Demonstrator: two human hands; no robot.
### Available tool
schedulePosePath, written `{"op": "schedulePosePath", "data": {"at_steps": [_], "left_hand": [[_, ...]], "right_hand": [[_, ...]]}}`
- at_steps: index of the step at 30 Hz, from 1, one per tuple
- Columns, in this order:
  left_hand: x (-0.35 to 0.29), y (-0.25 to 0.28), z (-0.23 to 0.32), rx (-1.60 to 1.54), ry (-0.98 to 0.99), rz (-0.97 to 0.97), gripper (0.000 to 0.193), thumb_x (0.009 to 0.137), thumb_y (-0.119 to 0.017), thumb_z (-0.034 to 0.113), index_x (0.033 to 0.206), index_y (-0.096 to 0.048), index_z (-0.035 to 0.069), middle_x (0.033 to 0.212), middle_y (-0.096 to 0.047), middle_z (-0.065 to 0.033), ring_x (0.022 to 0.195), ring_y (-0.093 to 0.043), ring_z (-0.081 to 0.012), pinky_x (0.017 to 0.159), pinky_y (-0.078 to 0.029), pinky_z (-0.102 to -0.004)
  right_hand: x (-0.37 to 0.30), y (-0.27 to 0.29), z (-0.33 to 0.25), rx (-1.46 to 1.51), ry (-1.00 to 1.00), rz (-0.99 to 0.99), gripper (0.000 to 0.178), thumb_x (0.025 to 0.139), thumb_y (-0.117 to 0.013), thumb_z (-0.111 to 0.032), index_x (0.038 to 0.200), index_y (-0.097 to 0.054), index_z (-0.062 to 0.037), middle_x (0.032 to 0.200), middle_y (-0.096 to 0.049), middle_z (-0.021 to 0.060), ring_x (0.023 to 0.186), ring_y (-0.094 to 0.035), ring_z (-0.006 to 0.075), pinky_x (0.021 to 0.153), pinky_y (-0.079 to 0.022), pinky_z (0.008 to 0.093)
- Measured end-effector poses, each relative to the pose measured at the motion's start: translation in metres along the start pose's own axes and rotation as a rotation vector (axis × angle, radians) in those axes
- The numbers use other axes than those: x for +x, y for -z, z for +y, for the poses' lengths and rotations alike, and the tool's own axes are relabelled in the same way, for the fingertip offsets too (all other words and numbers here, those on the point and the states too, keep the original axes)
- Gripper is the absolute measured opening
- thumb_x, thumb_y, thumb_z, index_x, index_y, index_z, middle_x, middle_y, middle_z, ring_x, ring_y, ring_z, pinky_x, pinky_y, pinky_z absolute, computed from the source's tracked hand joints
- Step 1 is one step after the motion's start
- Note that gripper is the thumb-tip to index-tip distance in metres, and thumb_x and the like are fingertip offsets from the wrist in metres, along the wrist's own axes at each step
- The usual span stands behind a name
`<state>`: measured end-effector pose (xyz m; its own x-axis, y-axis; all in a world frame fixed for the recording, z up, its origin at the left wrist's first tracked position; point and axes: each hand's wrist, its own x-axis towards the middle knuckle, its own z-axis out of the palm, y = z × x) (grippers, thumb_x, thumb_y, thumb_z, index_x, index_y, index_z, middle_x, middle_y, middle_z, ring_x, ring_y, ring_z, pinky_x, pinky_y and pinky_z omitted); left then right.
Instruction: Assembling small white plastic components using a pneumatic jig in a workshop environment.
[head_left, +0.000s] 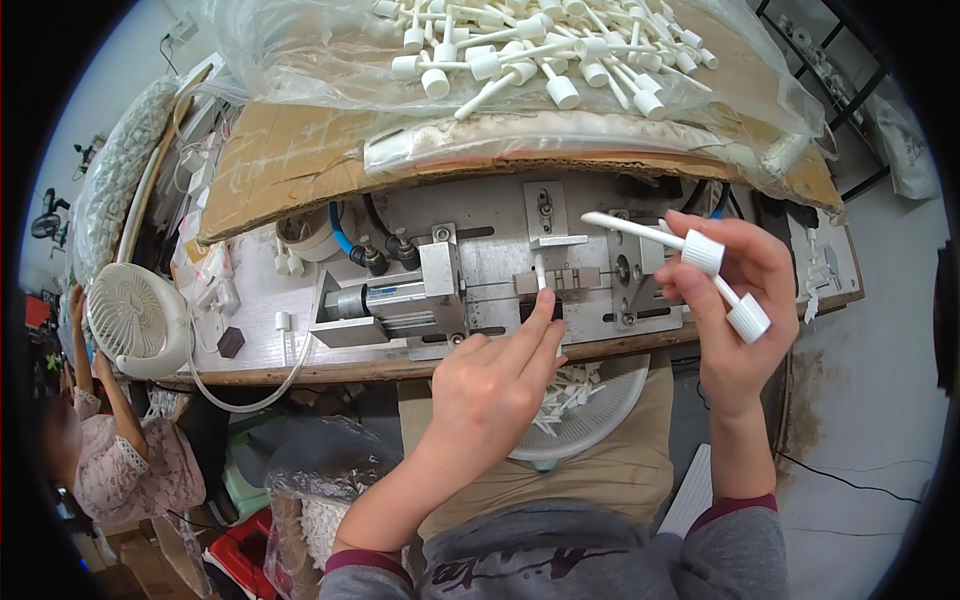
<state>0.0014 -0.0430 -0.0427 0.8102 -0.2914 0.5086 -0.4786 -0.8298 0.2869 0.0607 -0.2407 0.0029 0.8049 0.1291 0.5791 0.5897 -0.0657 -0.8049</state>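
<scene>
My right hand (745, 300), raised right of the metal clamping jig (560, 282), is closed round two white plastic caps with long stems. The upper cap (703, 252) has its stem pointing left, toward the jig; the lower cap (748, 318) hangs near my palm. At the middle of the jig, my left hand (492, 385) has its index and middle fingers stretched forward and close together. The index fingertip meets a small white plastic stick (541, 270) standing out beyond it. My left thumb is hidden under the hand.
White stemmed caps (560, 55) are heaped on plastic over a cardboard sheet (300, 150). A pneumatic cylinder (385, 298) flanks the jig. A mesh basket (610, 410) of white pieces sits at my lap. A white fan (135, 318) stands left; another person (125, 450) is beyond.
</scene>
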Motion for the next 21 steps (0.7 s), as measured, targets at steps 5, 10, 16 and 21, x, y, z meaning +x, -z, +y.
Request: {"op": "schedulePosePath", "data": {"at_steps": [5,10,16,21], "left_hand": [[0.006,0.003,-0.002,0.042,0.029,-0.054,0.030,0.069,-0.079,0.017,0.097,-0.072,0.009,0.116,-0.068,-0.0072,0.056,-0.061,-0.0144,0.050,-0.043,-0.0256],[0.008,0.008,0.000,-0.208,0.123,-0.001,0.036,0.067,-0.083,0.016,0.100,-0.072,0.007,0.109,-0.070,-0.0090,0.063,-0.065,-0.0144,0.058,-0.050,-0.0238],[0.005,0.022,0.017,-0.666,0.191,0.105,0.040,0.067,-0.083,0.004,0.104,-0.070,0.003,0.101,-0.068,-0.0115,0.077,-0.066,-0.0154,0.066,-0.056,-0.0272],[-0.008,0.017,0.010,-0.429,0.159,0.130,0.030,0.073,-0.075,0.003,0.103,-0.068,0.001,0.109,-0.065,-0.0112,0.070,-0.063,-0.0171,0.064,-0.053,-0.0282]], "right_hand": [[-0.011,0.005,0.008,-0.317,0.284,-0.060,0.036,0.074,-0.076,0.006,0.107,-0.064,0.0036,0.104,-0.068,0.0198,0.092,-0.068,0.0242,0.077,-0.056,0.0301],[-0.026,0.004,0.002,-0.506,0.432,-0.196,0.034,0.071,-0.074,0.000,0.104,-0.066,0.0025,0.098,-0.069,0.0191,0.082,-0.070,0.0272,0.067,-0.057,0.0311],[-0.044,-0.010,0.003,-0.468,0.451,-0.335,0.033,0.073,-0.068,-0.004,0.104,-0.068,0.0036,0.103,-0.069,0.0184,0.083,-0.071,0.0270,0.067,-0.059,0.0309],[-0.038,-0.003,0.010,-0.454,0.416,-0.276,0.031,0.076,-0.067,-0.003,0.106,-0.068,0.0041,0.106,-0.068,0.0192,0.087,-0.070,0.0278,0.072,-0.057,0.0313]]}}
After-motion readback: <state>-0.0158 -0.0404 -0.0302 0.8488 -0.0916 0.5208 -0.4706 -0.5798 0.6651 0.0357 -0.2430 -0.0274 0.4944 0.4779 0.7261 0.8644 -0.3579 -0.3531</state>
